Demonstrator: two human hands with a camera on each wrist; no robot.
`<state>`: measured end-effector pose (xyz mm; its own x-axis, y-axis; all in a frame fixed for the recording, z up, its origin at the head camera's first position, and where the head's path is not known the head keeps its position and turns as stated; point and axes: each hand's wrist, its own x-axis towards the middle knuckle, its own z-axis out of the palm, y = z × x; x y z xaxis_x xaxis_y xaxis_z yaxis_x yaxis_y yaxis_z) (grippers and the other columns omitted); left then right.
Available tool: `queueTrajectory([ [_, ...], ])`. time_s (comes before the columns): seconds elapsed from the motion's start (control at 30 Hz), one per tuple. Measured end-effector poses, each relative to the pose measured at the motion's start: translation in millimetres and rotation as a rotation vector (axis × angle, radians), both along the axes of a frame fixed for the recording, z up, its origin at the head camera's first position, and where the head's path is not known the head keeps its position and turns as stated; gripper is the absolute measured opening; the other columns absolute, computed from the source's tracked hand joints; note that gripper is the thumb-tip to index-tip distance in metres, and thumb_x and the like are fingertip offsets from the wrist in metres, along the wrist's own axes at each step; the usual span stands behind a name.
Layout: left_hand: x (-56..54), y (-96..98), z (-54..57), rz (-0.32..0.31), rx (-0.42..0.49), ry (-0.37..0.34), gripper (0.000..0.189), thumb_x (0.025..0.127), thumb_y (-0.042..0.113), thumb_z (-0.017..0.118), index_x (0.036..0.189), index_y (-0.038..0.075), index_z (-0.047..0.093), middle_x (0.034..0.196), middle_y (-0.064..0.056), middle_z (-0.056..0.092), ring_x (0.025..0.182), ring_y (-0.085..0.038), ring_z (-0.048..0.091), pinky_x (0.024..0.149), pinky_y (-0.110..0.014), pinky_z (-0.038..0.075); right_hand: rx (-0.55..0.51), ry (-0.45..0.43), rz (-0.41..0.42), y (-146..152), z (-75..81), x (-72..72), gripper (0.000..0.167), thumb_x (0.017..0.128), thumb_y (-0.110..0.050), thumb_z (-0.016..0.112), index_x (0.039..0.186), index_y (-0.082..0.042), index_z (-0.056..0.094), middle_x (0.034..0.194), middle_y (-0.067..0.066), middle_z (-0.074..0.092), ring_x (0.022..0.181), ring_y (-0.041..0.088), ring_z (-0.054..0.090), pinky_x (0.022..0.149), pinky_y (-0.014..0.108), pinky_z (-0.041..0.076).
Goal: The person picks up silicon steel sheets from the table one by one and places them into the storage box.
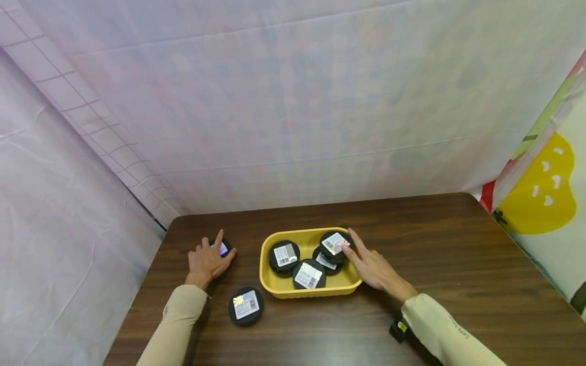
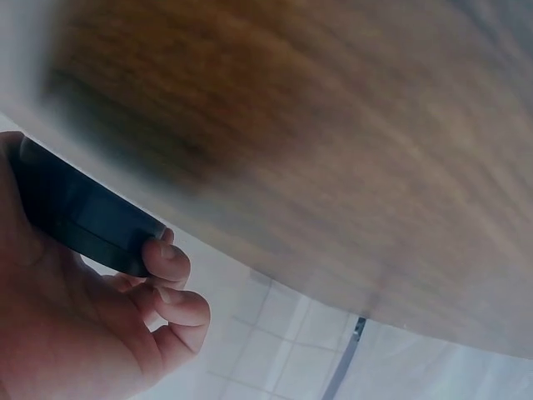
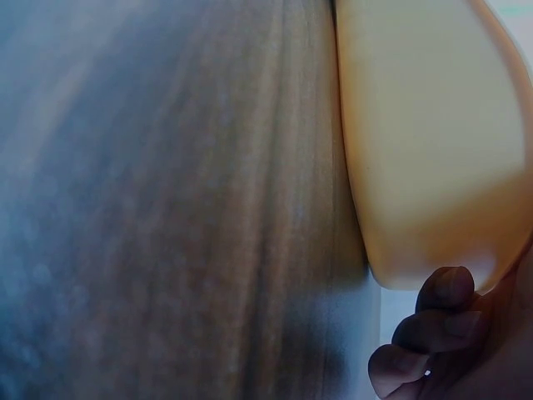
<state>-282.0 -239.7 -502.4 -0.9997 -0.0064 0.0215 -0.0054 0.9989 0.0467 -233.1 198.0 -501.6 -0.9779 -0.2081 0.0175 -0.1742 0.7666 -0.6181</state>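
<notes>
At the table's left, my left hand (image 1: 206, 262) grips a flat round black container (image 1: 223, 249) by its edge; the left wrist view shows the black container (image 2: 87, 208) between thumb and curled fingers. My right hand (image 1: 373, 267) reaches over the right rim of a yellow basket (image 1: 265, 274). Its thumb and index finger hold the edge of a similar labelled container (image 1: 333, 244), which overlaps another container (image 1: 326, 260). In the right wrist view, the other fingers (image 3: 450, 287) bend beside the basket's outer wall (image 3: 433, 150). Two more container tops show in the basket, left and front.
Another labelled black container (image 1: 245, 306) lies on the brown wooden table (image 1: 320, 335), front left of the basket. A small black object with a yellow-green mark (image 1: 399, 329) sits by the right sleeve. Pale cloth (image 1: 293, 112) hangs behind the table.
</notes>
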Motion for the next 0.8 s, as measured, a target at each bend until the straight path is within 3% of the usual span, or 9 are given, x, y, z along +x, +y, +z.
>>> queueTrajectory([
  [0.27,0.4,2.7,4.0,-0.009,0.004,0.005,0.080,0.095,0.065,0.043,0.157,0.018,0.029,0.126,-0.034,0.049,0.104,-0.049,0.057,0.084,-0.063,0.045,-0.003,0.001,0.001,-0.1,-0.5,-0.1,0.070,0.105,-0.056,0.028,0.160,-0.017,0.014,0.119,0.035,0.061,0.087,0.034,0.065,0.083,0.058,0.048],
  [0.5,1.7,5.0,6.4,-0.013,0.005,0.018,0.079,0.094,0.066,0.043,0.157,0.019,0.029,0.128,-0.033,0.048,0.106,-0.049,0.057,0.084,-0.064,0.044,-0.005,-0.003,-0.001,-0.1,-1.0,0.1,0.070,0.105,-0.056,0.029,0.160,-0.017,0.014,0.117,0.035,0.062,0.084,0.032,0.064,0.082,0.057,0.049],
  [0.8,3.2,14.3,13.0,-0.039,0.010,0.064,0.078,0.094,0.066,0.045,0.157,0.021,0.030,0.127,-0.032,0.050,0.105,-0.049,0.057,0.084,-0.065,0.044,-0.004,0.008,-0.001,-0.1,-1.0,0.3,0.070,0.105,-0.056,0.029,0.160,-0.016,0.015,0.119,0.036,0.061,0.088,0.035,0.065,0.082,0.057,0.049],
])
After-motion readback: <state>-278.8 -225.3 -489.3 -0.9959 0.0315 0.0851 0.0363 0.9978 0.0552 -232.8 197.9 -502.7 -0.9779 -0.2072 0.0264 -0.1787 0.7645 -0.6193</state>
